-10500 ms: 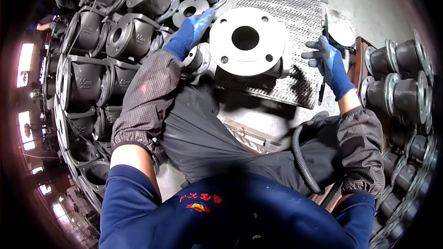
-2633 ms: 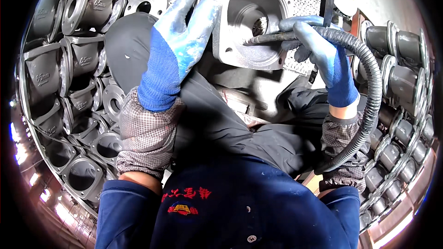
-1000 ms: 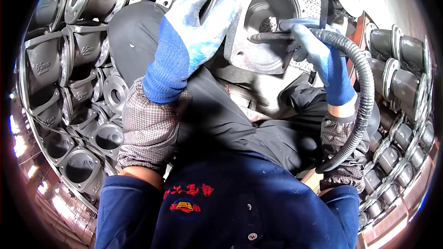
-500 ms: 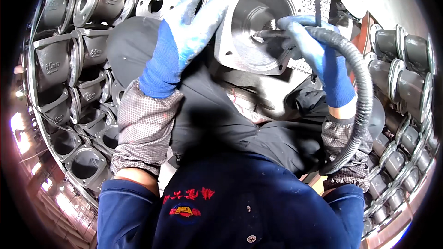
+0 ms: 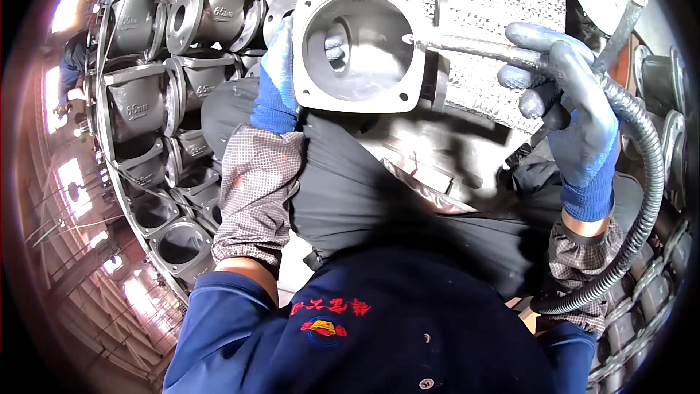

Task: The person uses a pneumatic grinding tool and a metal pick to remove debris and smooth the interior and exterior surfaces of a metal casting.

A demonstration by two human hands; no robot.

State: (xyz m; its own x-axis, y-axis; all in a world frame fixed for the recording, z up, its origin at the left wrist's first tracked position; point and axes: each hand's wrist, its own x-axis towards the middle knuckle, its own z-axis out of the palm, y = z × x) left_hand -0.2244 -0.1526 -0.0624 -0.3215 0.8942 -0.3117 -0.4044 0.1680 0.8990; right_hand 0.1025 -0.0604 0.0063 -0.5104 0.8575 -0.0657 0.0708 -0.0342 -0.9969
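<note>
A grey cast-metal valve body (image 5: 361, 101), with a square flange and a wide round bore, is tilted so the bore faces me. My left hand (image 5: 278, 76), in a blue-and-white glove, grips its left side; gloved fingertips show through the hole deep in the bore. My right hand (image 5: 580, 106), gloved alike, is closed round a slim rod-shaped tool (image 5: 485, 48). The tool's pale tip is at the right edge of the bore; whether it touches cannot be made out. A ribbed black hose (image 5: 651, 168) curves down past my right forearm.
Stacked grey valve bodies (image 5: 135, 106) fill the left side, and more flanged castings (image 5: 656, 76) stand at the right. A textured metal work surface (image 5: 503, 0) lies beyond the casting. Another person (image 5: 73, 66) is at the far left edge.
The valve body has turned and shifted left in the view, with my left hand now round its side. My right hand has drawn the tool out from deep in the bore to its right edge.
</note>
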